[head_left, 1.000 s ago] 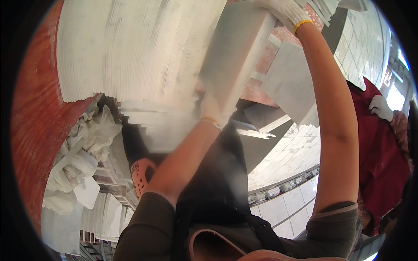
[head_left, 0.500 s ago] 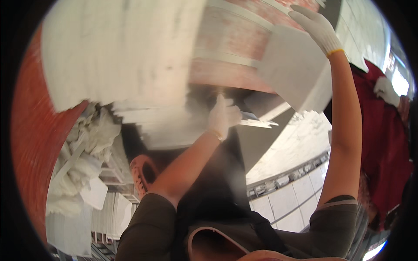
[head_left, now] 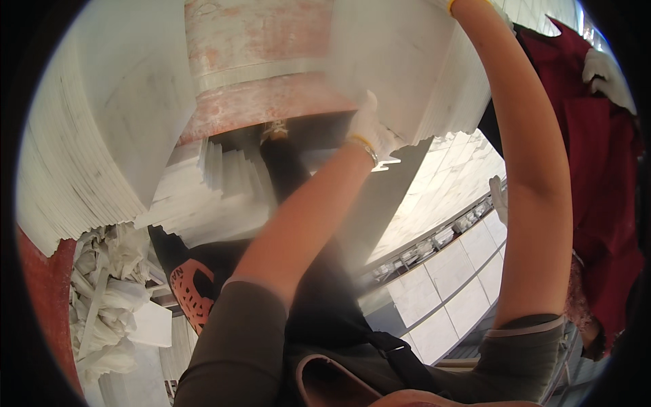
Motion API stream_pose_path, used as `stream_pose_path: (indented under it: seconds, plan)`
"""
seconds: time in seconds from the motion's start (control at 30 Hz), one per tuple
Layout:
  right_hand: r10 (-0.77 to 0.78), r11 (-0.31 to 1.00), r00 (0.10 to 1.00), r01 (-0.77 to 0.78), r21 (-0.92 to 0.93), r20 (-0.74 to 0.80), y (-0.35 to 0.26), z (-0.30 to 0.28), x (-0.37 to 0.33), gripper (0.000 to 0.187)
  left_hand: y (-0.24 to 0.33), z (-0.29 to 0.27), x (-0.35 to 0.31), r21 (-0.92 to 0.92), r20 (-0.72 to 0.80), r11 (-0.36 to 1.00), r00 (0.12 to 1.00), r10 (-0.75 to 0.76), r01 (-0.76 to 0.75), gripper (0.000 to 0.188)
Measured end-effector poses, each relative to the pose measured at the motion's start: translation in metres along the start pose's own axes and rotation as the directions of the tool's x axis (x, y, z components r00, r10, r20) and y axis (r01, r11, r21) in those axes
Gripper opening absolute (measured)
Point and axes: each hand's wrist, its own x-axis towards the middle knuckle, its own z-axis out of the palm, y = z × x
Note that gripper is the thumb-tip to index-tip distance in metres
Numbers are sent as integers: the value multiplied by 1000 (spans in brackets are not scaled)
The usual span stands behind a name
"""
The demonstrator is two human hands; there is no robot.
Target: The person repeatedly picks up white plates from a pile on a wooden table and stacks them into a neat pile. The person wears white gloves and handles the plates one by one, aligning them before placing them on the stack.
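A tall stack of white tiles (head_left: 88,136) fills the left side, its layered edges curving down to a ragged lower corner above a heap of crumpled white packing scraps (head_left: 108,298). Between this stack and the large white tile (head_left: 400,61) held up at upper right stands a reddish, dust-streaked block (head_left: 258,74); below it lies a dark gap, the only open room, and the left forearm crosses it. Pale floor tiles (head_left: 441,285) spread at lower right, hemmed by a person in a red garment (head_left: 603,190) along the right edge.

The left hand (head_left: 371,127), in a white glove, presses its closed fingers against the held tile's lower edge. The right hand (head_left: 475,5) reaches past the top rim; its grip cannot be told. An orange clog (head_left: 191,293) shows at lower left.
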Motion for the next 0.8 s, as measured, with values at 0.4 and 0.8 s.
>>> stream_pose_path:
  seconds: [0.4,0.8]
  plan:
    - [-188,887,962,79,455,199,7,-60,19,50,45,-23,-2,-297,398,863,875,-276,408,61]
    - [-191,932,965,120,341,180,-64,-167,-14,51,9,10,-138,643,135,434,652,746,-630,70]
